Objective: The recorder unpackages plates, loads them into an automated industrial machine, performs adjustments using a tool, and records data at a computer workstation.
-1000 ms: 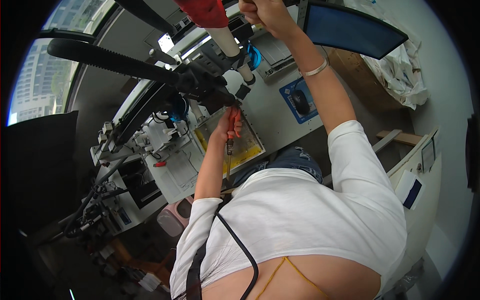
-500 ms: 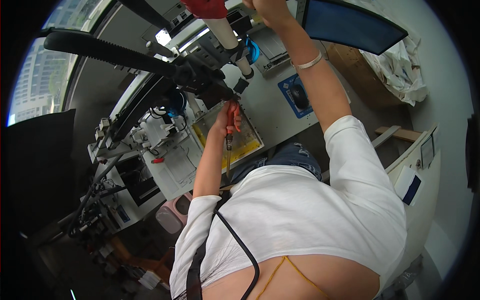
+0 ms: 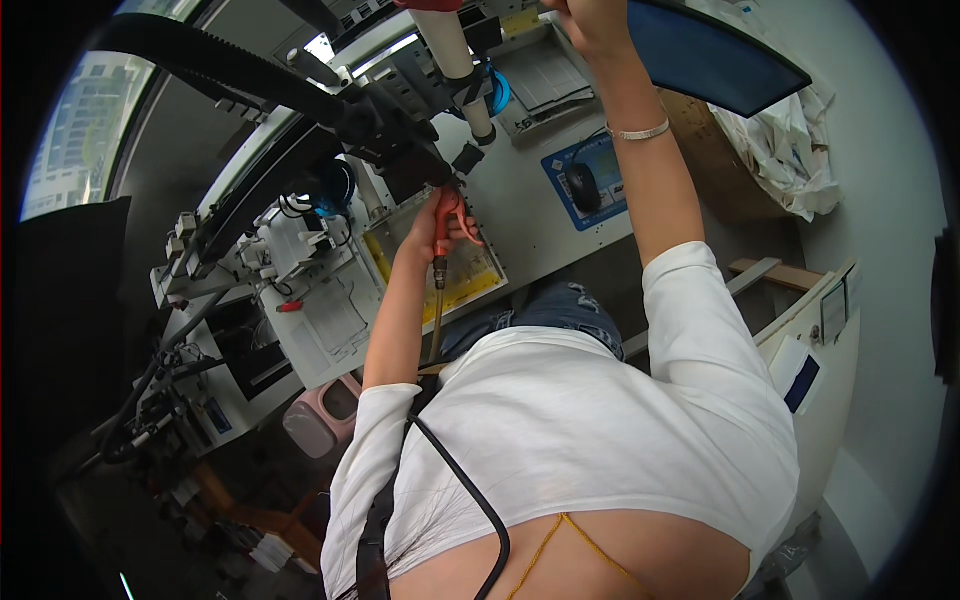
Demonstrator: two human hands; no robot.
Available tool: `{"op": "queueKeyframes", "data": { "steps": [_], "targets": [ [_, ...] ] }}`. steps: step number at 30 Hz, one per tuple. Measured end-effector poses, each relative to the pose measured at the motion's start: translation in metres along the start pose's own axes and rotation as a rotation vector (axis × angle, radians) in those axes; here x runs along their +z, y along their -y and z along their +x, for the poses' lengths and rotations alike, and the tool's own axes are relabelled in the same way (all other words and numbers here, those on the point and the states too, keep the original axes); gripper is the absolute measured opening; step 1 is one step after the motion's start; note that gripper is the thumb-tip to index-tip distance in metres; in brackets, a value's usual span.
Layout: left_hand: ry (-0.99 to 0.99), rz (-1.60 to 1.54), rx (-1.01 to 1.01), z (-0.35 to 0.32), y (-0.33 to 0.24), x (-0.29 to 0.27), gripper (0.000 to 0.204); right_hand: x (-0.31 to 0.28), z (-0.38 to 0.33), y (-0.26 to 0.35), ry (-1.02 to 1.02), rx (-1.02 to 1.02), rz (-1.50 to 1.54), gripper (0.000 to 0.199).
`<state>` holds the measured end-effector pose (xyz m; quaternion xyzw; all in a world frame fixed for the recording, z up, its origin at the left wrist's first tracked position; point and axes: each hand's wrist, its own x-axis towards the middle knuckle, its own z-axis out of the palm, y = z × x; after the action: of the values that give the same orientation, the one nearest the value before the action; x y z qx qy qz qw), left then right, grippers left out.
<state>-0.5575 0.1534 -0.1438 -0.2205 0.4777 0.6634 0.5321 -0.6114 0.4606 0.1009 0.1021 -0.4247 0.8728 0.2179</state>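
Observation:
My left hand [image 3: 428, 234] is wrapped round an orange-red air blow gun [image 3: 447, 207]. Its lever stands out to the right, and a hose [image 3: 437, 312] runs down from its lower end towards my body. The gun's upper end points at a black machine head [image 3: 405, 158], just under it; whether they touch, I cannot tell. Below the gun lies a shallow tray with yellow inner edges [image 3: 473, 291]. My right hand [image 3: 598, 28] is raised at the upper edge beside the monitor [image 3: 715, 55]. Its fingers look curled, but the frame cuts them off, so anything in them is hidden.
A black mouse [image 3: 582, 187] rests on a blue mouse pad [image 3: 606, 205] on the white bench. A white pole [image 3: 443, 45] and a black cable chain [image 3: 215, 65] cross above the bench. At right stands a cardboard box [image 3: 725, 150] with crumpled white wrapping [image 3: 785, 150].
The whole view has shifted, so the bench and machine sit slightly more to the left. My left hand keeps hold of the air blow gun; my right hand stays raised at the upper edge.

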Motion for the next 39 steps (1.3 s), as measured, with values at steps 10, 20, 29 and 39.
{"op": "queueKeyframes", "data": {
  "steps": [10, 20, 29, 39],
  "targets": [
    [-0.13, 0.196, 0.011, -0.073, 0.027, -0.033, 0.072, -0.106, -0.218, -0.03, -0.128, 0.239, -0.61, 0.033],
    [-0.232, 0.139, -0.012, -0.188, 0.123, -0.068, 0.067, -0.173, -0.421, -0.11, -0.026, 0.421, -1.358, 0.023],
    [-0.447, 0.153, 0.235, -0.203, 0.116, -0.054, 0.063, -0.122, -0.3, -0.213, 0.152, 0.395, -1.477, 0.027],
    [-1.021, 0.025, 0.413, -0.231, 0.186, -0.132, 0.051, -0.168, -0.271, -0.188, 0.064, 0.513, -1.21, 0.023]
  ]
}}
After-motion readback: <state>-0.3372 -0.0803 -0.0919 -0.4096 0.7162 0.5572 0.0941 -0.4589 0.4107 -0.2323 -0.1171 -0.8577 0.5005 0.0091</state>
